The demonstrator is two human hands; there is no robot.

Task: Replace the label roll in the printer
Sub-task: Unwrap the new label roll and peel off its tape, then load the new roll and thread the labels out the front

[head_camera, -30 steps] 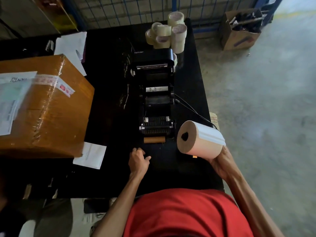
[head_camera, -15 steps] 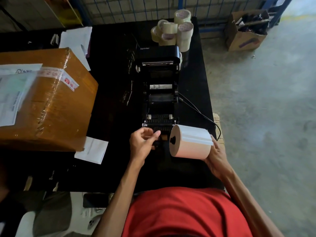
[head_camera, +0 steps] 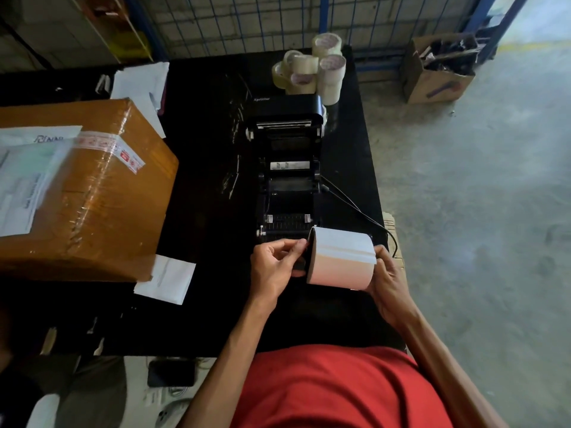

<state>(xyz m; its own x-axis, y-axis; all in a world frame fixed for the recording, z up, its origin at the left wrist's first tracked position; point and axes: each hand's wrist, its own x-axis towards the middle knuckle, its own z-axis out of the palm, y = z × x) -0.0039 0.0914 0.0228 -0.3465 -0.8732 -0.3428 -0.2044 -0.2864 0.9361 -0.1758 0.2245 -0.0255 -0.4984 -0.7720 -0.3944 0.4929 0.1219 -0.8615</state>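
A fat white label roll (head_camera: pixel 340 261) lies on its side in the air just in front of the black printer (head_camera: pixel 289 186). My right hand (head_camera: pixel 387 282) cups its right end. My left hand (head_camera: pixel 272 267) is at the roll's left face, fingers pinched on a small dark piece (head_camera: pixel 299 264) pressed against the core; I cannot tell what it is. The printer stands open, its lid (head_camera: pixel 287 109) tipped back and its paper bay bare. The brown empty core seen earlier is hidden behind my hands and the roll.
A large taped carton (head_camera: pixel 86 193) fills the left of the black table (head_camera: pixel 210 180), with a paper slip (head_camera: pixel 165 279) by its corner. Several tape rolls (head_camera: pixel 315 72) stand behind the printer. A cable (head_camera: pixel 355 208) trails right. An open box (head_camera: pixel 435 72) sits on the concrete floor.
My right hand has brought the roll left and closer to the printer's front. My left hand rose from the table, reached toward the brown core, and now pinches at the roll's left end.
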